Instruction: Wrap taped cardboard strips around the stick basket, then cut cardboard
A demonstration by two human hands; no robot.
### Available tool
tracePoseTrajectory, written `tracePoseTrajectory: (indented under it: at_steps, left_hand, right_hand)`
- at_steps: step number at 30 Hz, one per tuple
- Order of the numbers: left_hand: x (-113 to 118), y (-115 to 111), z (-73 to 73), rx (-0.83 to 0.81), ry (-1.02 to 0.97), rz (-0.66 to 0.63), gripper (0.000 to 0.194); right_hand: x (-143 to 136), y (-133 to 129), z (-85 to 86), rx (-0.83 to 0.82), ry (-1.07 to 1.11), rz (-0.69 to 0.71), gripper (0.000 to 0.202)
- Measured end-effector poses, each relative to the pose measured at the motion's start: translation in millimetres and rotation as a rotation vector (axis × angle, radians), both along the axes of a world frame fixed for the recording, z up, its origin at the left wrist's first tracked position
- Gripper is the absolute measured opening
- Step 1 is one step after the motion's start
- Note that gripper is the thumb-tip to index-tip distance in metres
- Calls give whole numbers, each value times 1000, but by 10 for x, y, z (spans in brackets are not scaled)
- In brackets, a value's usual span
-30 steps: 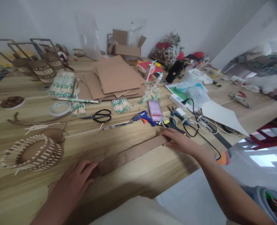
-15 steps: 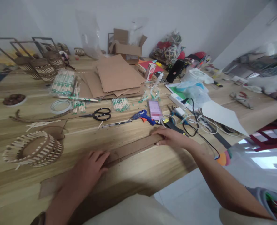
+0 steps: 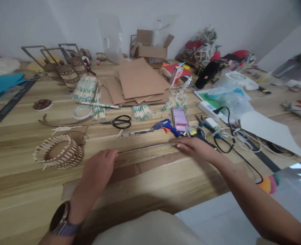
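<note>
Looking down from the head camera, I see the left hand (image 3: 99, 168) with its fingers bent together over one end of a narrow strip (image 3: 145, 147); its thumb is hidden from me, so I can't make out the underside of that grip. The right hand (image 3: 192, 148) pinches the other end between thumb and fingers, its palm turned out of my sight. Between the two hands the narrow strip stands nearly edge-on, so I get only a thin dark line and can't judge its width; both ends vanish under fingers.

Just below it, on the tabletop (image 3: 150, 190), lies a flat cardboard strip (image 3: 135, 169). The left hand and wrist cover its middle stretch, and one end peeks out to the left of that wrist. A watch (image 3: 60, 217) sits on the same wrist, its dial dark and unreadable to me.

Left of the left hand is a slatted ring (image 3: 56, 151); beyond that hand lie scissors (image 3: 122, 121). A blue glue gun (image 3: 167, 127) rests ahead of the right hand, near a pixelated panel (image 3: 180, 119) whose contents I can't read. Right of the right hand, a black cable (image 3: 244, 163) loops among white cords (image 3: 249, 139) too tangled for me to trace.
</note>
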State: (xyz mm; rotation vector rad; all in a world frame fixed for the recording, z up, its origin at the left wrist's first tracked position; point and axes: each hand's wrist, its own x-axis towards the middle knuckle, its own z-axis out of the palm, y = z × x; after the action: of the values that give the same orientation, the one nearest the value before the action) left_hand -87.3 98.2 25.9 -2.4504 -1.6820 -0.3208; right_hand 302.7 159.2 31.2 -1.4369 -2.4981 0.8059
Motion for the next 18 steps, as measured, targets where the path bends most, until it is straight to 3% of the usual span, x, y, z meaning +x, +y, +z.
tracePoseTrajectory:
  at_steps: [3,8,14,18]
  left_hand:
    - [-45,-29,-38,26,-21,-71,33]
    - [-15,-140,-215,19,-37,-329,35]
    - [129,-260,-516,30,33,-324,42]
    - [111,-279,-613,7,-5,-308,41]
  right_hand:
    - [79,-29,1,55,38,73,41]
    - [264,-148,-34,204,-11,118,39]
    - [388,-264,-148,204,-136,64,46]
    - [444,-244,-151,151,-109,49,43]
